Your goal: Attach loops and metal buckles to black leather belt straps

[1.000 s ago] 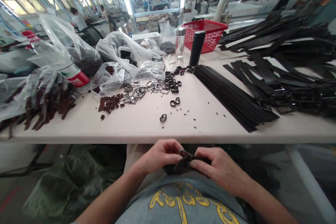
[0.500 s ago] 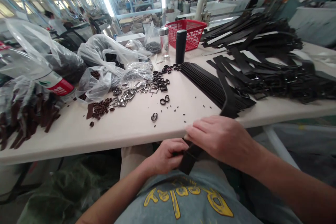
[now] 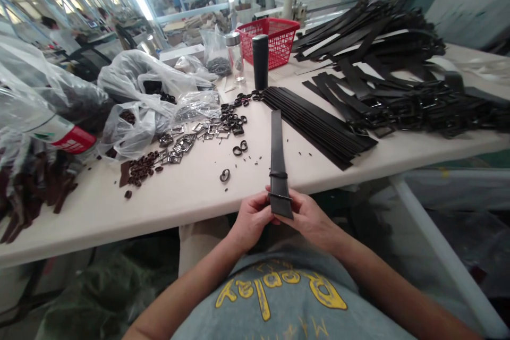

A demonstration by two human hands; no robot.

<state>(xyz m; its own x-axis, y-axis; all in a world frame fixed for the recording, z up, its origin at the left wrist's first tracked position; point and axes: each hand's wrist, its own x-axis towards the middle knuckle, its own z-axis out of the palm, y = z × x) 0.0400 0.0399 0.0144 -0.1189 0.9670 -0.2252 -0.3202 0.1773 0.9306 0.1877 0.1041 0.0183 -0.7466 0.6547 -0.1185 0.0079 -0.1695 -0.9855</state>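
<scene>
Between my two hands is a black belt strap point(image 3: 276, 143), held by its near end at the table's front edge. Its far part stretches forward over the tabletop. A belt loop point(image 3: 278, 174) sits around the strap, and a thin dark band crosses it nearer me, between my fingers. My left hand point(image 3: 252, 217) is closed on the strap's left side. From the right, my right hand point(image 3: 311, 218) pinches the same end. Loose black loops point(image 3: 225, 175) lie on the table to the left, with tiny dark pins scattered near them.
Flat black straps point(image 3: 311, 122) lie in a row right of centre. Finished-looking buckled belts point(image 3: 414, 101) pile up at the right. Metal buckles point(image 3: 185, 143) and brown loops point(image 3: 143, 167) lie left, beside plastic bags point(image 3: 135, 74). A dark bottle point(image 3: 260, 64) and red basket point(image 3: 279, 37) stand behind.
The strap has swung from the right to point straight forward over the table. My right hand has moved down and in beside my left, both now at the strap's near end. The view has shifted.
</scene>
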